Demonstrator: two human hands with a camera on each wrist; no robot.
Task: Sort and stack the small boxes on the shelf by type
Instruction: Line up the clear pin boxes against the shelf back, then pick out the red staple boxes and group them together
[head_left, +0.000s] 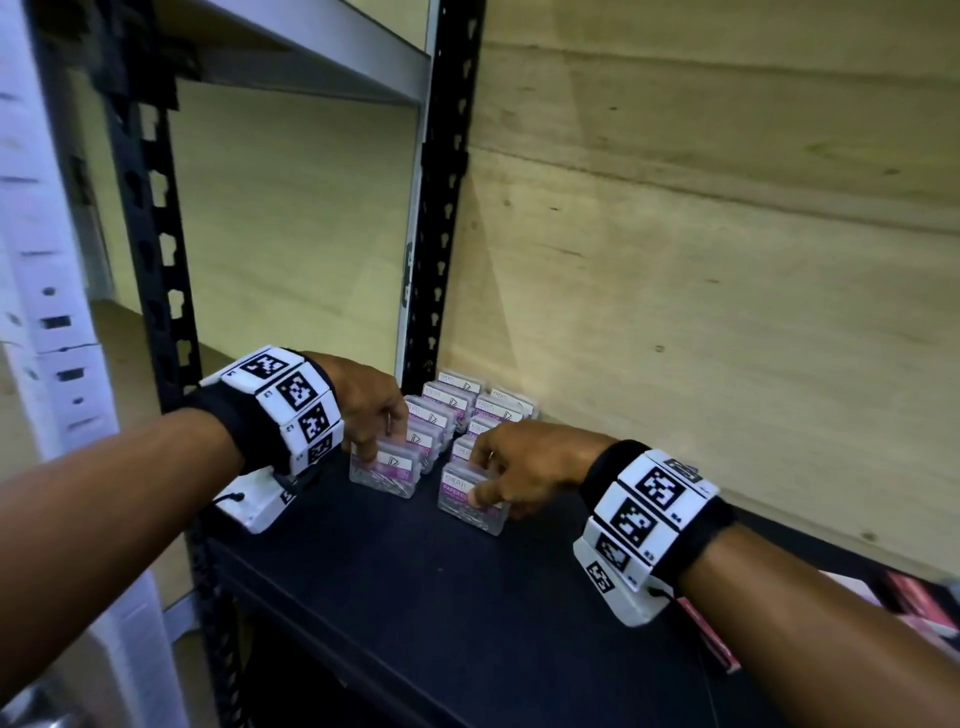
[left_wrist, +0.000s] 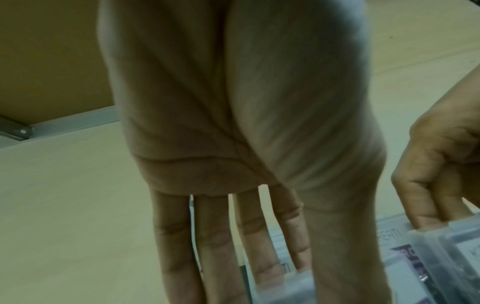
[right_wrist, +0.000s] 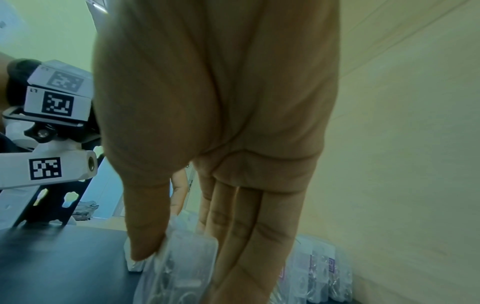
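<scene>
Two short rows of clear paper clip boxes (head_left: 457, 402) with purple and white labels stand at the back left of the black shelf (head_left: 467, 597). My left hand (head_left: 371, 452) reaches down over the front box of the left row (head_left: 389, 475), fingers behind it and thumb in front, pinching it; the same box (left_wrist: 283, 288) shows blurred at the fingertips. My right hand (head_left: 485, 483) pinches the front box of the right row (head_left: 462, 506) between thumb and fingers. That box (right_wrist: 182, 267) appears close up, with more boxes (right_wrist: 319, 273) behind it.
A black slotted upright (head_left: 441, 208) rises just behind the rows and another (head_left: 150, 208) stands at the left. A wooden panel (head_left: 727, 260) backs the shelf. A grey shelf board (head_left: 311, 52) hangs above. A red and pink flat pack (head_left: 717, 644) lies at the right.
</scene>
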